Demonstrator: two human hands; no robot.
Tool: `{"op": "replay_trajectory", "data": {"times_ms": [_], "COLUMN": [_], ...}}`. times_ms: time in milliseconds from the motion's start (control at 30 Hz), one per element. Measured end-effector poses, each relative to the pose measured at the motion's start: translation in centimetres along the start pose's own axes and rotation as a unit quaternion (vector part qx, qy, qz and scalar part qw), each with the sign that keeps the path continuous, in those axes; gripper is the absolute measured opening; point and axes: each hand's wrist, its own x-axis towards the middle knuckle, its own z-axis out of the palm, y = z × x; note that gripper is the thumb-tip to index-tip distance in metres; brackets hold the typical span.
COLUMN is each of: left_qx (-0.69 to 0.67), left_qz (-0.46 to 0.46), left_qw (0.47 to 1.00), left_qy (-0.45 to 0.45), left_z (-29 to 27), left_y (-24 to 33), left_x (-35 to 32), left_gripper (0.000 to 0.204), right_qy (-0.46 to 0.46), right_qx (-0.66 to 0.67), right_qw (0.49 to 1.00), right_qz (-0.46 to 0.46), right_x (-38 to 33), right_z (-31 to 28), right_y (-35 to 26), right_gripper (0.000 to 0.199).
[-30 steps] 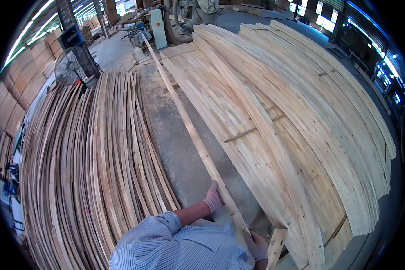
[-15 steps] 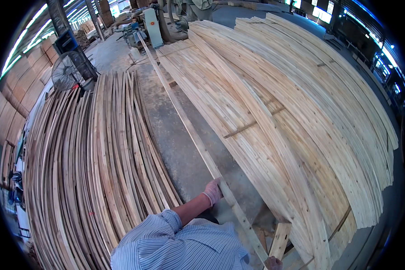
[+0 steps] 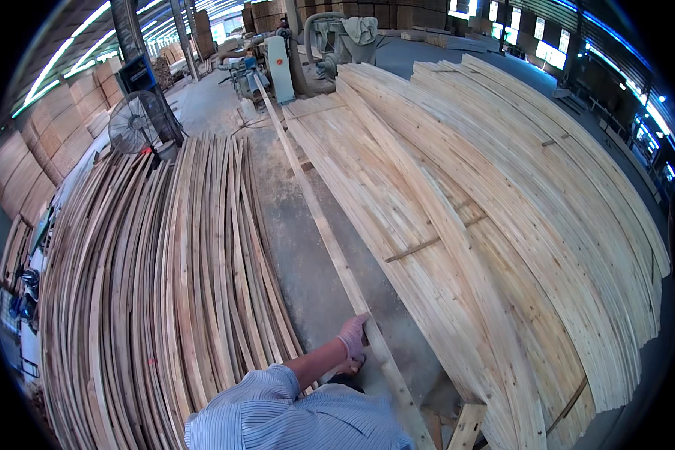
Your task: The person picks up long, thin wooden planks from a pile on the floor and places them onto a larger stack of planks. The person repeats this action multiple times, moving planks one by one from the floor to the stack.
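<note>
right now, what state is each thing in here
long board: running lengthwise between strips and pale boards
left hand: gloved, touching the long board's left edge, fingers partly hidden
right hand: out of view
strips: lying lengthwise, side by side
pale boards: lying lengthwise, stacked
thin stick: lying across pale boards
fan: upright, spinning or not unclear
green cabinet: upright
cloth: draped

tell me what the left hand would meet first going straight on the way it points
The left hand would meet the long board it already touches; beyond, depth is unclear.
</note>
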Motion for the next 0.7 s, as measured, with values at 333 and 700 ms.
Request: {"op": "replay_trajectory", "data": {"times_ms": [333,700], "left_qx": [-0.047,0.013], "left_qz": [0.099,-0.037], "left_qw": [0.993,0.974], "left_qy": [-0.047,-0.221], "left_z": [-1.8,-1.3], "left_y": [15.6,5.0], "left_x": [5.8,0.9], "left_gripper": [0.036,0.048], "right_qy": [0.050,-0.009], "right_qx": [0.115,0.126], "right_qw": [0.990,0.991], "right_qz": [0.057,-0.040], "right_x": [-10.7,-0.9], "right_z": [-13.1,-14.6], "right_y": [-15.4,-43.2], "right_gripper": [0.060,0.054]}}
